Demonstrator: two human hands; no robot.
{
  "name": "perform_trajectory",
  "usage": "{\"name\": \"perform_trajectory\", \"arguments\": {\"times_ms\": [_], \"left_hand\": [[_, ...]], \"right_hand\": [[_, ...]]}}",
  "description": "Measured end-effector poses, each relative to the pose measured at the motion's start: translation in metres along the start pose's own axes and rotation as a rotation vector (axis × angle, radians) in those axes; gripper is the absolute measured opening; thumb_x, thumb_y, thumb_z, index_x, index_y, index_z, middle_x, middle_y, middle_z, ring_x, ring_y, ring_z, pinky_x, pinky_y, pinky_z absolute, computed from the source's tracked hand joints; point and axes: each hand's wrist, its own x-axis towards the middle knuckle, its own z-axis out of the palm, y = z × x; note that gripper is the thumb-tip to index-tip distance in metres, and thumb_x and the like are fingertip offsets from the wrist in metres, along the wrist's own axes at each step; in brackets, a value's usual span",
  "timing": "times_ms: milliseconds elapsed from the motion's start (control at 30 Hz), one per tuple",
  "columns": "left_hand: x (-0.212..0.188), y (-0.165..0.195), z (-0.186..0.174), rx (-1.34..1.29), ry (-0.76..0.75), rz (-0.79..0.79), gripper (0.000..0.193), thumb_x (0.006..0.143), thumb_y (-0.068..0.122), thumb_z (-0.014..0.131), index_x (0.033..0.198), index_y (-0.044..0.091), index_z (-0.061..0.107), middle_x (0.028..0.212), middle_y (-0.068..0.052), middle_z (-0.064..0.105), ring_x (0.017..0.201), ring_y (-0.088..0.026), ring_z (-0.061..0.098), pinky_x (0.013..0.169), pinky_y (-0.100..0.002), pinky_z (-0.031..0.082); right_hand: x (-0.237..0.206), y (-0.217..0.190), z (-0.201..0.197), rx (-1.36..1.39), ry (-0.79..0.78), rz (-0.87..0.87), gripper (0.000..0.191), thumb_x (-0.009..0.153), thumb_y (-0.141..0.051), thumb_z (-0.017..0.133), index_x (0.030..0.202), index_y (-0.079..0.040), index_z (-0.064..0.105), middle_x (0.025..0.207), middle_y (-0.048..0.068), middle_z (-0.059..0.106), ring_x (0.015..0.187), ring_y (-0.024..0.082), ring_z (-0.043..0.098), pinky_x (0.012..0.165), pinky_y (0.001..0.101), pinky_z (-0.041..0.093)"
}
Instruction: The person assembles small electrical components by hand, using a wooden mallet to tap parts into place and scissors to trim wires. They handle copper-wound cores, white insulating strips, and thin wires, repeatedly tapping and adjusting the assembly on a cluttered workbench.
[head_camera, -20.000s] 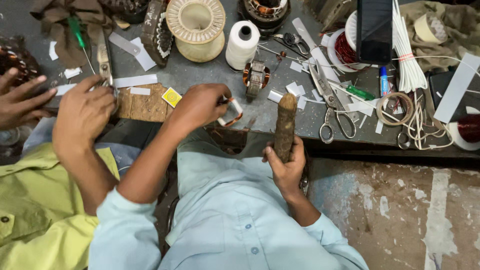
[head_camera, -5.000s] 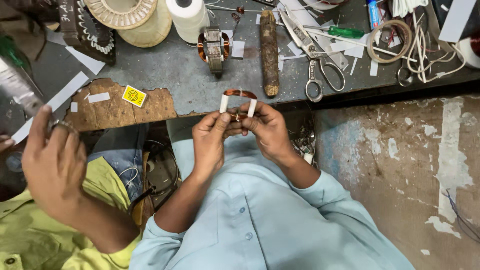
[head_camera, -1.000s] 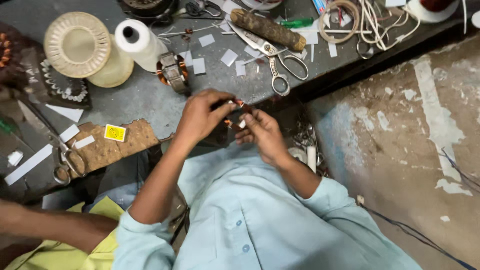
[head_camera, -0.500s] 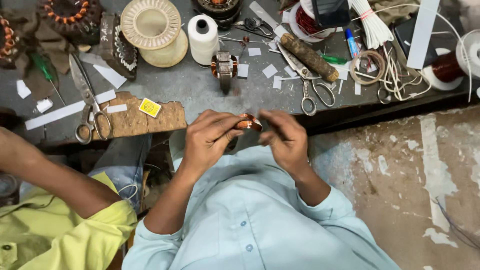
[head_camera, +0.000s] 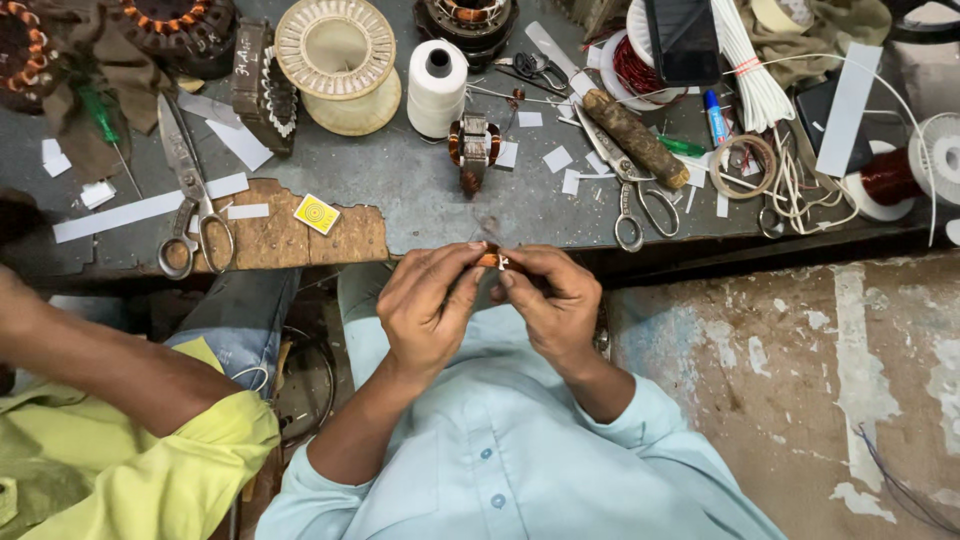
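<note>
Head view, looking straight down: both hands meet just below the near edge of the grey workbench (head_camera: 420, 200), fingertips pinched together on a small copper-coloured wire coil (head_camera: 490, 260) with a white slip of paper at its right end. Left hand (head_camera: 430, 305) has thumb and forefinger closed on the coil's left side; right hand (head_camera: 550, 300) has its fingers curled over the right side, so most of the coil is hidden (only a short orange-brown stretch shows between the fingertips). Coil is held in the air above the lap, clear of the bench top.

Both forearms come from pale blue shirt sleeves (head_camera: 500, 470).

On the bench directly beyond the hands stands a small wound copper armature (head_camera: 473, 148), and behind it a white spool of thread (head_camera: 437, 88) beside a large cream empty reel (head_camera: 337, 60). To the right lie steel scissors (head_camera: 625, 190) touching a brown wooden handle (head_camera: 636, 138), with small white paper scraps (head_camera: 558, 160) scattered around. To the left, a chipped wooden board (head_camera: 290, 235) carries a yellow square sticker (head_camera: 316, 214); a second pair of large scissors (head_camera: 190, 200) lies at its left edge.

Lower left, another person's forearm and yellow-green sleeve (head_camera: 130, 460) are in frame, well apart from the coil.
</note>
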Motion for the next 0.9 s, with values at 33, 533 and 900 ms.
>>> {"name": "perform_trajectory", "arguments": {"times_ms": [33,533,900], "left_hand": [[0.000,-0.001,0.002,0.006,0.032,0.012,0.022,0.092,0.000,0.078,0.113,0.001,0.073,0.109,-0.011,0.076,0.097,-0.025,0.074,0.087,-0.034,0.058],[0.005,-0.005,-0.006,0.012,0.046,0.047,0.026,0.084,0.000,0.085,0.107,-0.001,0.074,0.104,-0.013,0.077,0.091,-0.024,0.075,0.083,-0.034,0.058],[0.015,-0.020,-0.014,0.025,-0.013,0.084,0.023,0.085,-0.002,0.081,0.107,0.001,0.075,0.106,-0.011,0.076,0.094,-0.024,0.073,0.085,-0.035,0.057]], "right_hand": [[0.000,0.001,0.004,-0.034,0.031,0.004,0.020,0.099,0.004,0.069,0.119,0.006,0.071,0.111,0.016,0.070,0.086,0.015,0.072,0.075,0.0268,0.062],[0.010,-0.001,0.008,-0.183,0.022,-0.161,0.019,0.099,-0.004,0.074,0.116,0.004,0.069,0.113,0.015,0.073,0.099,0.018,0.074,0.087,0.0282,0.061],[0.008,0.013,-0.004,0.295,0.053,0.114,0.042,0.106,-0.029,0.067,0.129,0.006,0.061,0.119,0.015,0.068,0.094,0.021,0.073,0.075,0.0315,0.063]]}}
